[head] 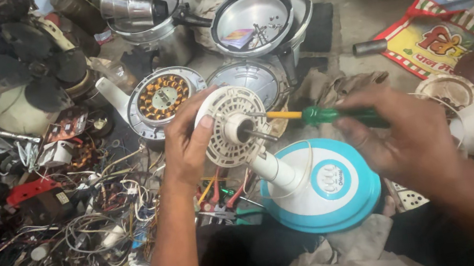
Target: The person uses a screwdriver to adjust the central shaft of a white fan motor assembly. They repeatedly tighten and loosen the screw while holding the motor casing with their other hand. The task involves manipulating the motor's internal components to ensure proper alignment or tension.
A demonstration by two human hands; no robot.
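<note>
Item: table fan body, white and teal base (320,186) resting low on our lap over the floor, its white vented motor cover (235,126) tilted up. Left hand (185,141) clasps the cover's rim; right hand (403,136) is closed around a green-handled screwdriver (316,116), tip in the hub. Risk, in our judgement: the tip slips and gouges plastic (the cover is only hand-steadied). Wire tangle (63,227) crowds the floor's left edge; little free room.

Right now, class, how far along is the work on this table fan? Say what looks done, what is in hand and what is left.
Done: the black fan blades lie off to the side, so the motor housing is bare. In hand: the left hand steadies the housing while the right hand holds a green screwdriver with its tip at the housing face. Left: the housing is not yet off its blue-and-white base.
</note>
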